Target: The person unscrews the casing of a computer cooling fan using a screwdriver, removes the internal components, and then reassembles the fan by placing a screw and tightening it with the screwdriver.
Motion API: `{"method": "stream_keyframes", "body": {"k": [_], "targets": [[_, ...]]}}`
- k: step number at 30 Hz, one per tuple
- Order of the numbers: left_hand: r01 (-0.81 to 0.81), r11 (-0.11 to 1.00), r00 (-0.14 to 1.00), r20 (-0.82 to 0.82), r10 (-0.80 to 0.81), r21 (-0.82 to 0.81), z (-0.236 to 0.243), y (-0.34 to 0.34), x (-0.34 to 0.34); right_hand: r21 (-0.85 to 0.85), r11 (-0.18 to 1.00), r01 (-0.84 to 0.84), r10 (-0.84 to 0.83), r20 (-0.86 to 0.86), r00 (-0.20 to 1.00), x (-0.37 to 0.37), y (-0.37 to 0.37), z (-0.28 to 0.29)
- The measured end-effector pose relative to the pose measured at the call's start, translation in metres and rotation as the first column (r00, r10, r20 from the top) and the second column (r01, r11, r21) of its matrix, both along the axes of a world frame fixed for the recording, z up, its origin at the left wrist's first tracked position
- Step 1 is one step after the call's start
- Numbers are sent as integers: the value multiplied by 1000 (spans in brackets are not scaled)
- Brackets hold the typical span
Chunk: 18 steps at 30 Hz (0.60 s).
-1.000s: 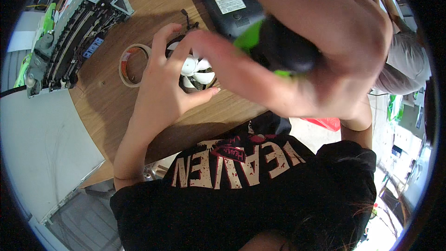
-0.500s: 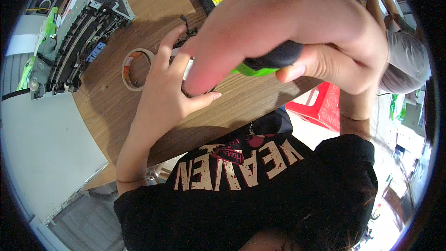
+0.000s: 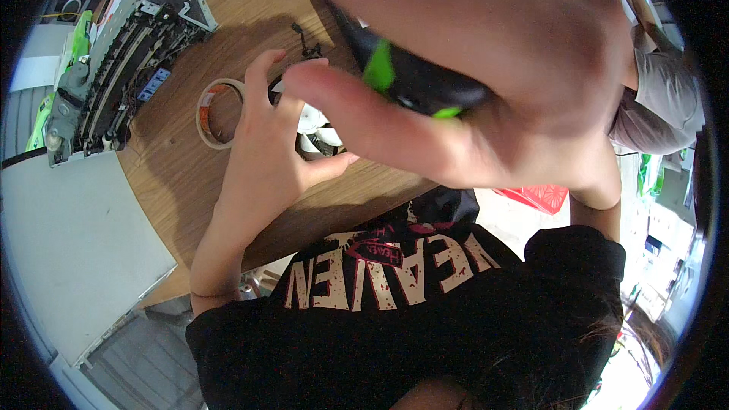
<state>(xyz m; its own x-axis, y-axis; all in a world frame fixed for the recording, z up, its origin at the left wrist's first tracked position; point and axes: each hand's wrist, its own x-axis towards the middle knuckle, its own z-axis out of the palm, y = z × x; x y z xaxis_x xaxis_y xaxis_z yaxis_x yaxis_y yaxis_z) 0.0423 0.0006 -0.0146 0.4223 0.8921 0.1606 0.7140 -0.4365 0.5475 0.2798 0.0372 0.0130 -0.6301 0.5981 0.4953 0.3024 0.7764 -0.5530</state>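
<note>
My left hand (image 3: 266, 133) curls its fingers and thumb around a small round device (image 3: 313, 123) on the wooden table. White parts and a dark rim of the device show between the fingers; the rest is covered. Large in the foreground, my right hand (image 3: 524, 106) is closed round the thick black-and-green handle of what looks like a screwdriver (image 3: 437, 85). Its tip is hidden, so I cannot tell whether it touches the device. A short black cord (image 3: 304, 39) lies just beyond my left fingers.
A roll of tape (image 3: 204, 114) stands left of my left hand on the table (image 3: 171, 140). An opened machine unit with black and grey parts (image 3: 114, 80) is at the far left. A red stool (image 3: 543, 197) shows beyond the near edge. Another person (image 3: 668, 102) is at the right.
My right hand has shifted and turned, with its fingers lifting off the device, so more of the white parts and the handle show. My left hand has stayed in place.
</note>
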Motion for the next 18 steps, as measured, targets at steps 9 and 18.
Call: {"method": "stream_keyframes", "body": {"k": [9, 18], "targets": [[10, 984, 994, -106, -29, -176, -3, -2, -5, -106, 993, 42, -49, -65, 997, -9, 25, -9], [-62, 977, 991, -129, 36, -203, 3, -5, -1, -61, 998, 24, -26, -35, 999, 3, 10, 6]]}}
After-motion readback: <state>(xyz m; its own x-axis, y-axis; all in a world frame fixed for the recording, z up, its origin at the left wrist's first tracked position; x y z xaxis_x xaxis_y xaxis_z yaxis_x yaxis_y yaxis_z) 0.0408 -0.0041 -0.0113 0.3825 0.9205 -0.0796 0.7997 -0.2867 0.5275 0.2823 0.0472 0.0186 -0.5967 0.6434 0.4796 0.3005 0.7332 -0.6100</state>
